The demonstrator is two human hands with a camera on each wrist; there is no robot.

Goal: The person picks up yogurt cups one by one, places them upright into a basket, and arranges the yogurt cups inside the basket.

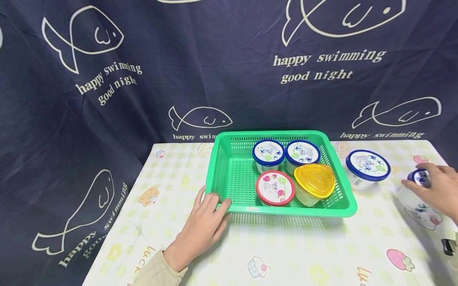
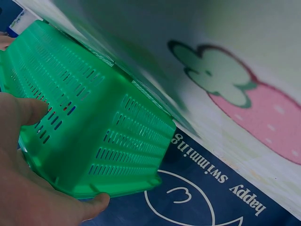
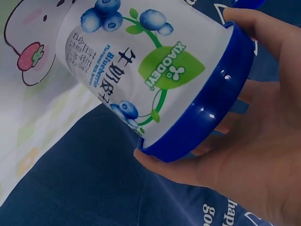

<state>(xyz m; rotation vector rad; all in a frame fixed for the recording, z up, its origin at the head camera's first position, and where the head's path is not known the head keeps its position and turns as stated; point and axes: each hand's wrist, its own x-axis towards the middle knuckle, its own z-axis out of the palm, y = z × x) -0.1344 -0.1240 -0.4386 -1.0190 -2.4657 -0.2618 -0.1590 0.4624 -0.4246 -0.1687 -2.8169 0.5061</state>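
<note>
My left hand (image 1: 202, 228) holds the near left corner of a green plastic basket (image 1: 250, 210), its fingers over the rim. In the left wrist view the thumb lies against the slotted wall (image 2: 127, 136). My right hand (image 1: 438, 190) grips a white tub (image 3: 155, 70) with blueberry pictures by its blue lid (image 3: 207, 110), with thumb and fingers on opposite sides of the lid's edge. Inside the basket are two blue-lidded tubs (image 1: 268, 152), a red-lidded tub (image 1: 275, 188) and a yellow-lidded container (image 1: 315, 180).
Another blue-lidded tub (image 1: 368, 165) stands just outside the basket's right side. A patterned cloth (image 1: 286, 254) covers the table. Behind the table hangs a dark blue curtain (image 1: 250, 87) with fish drawings and lettering.
</note>
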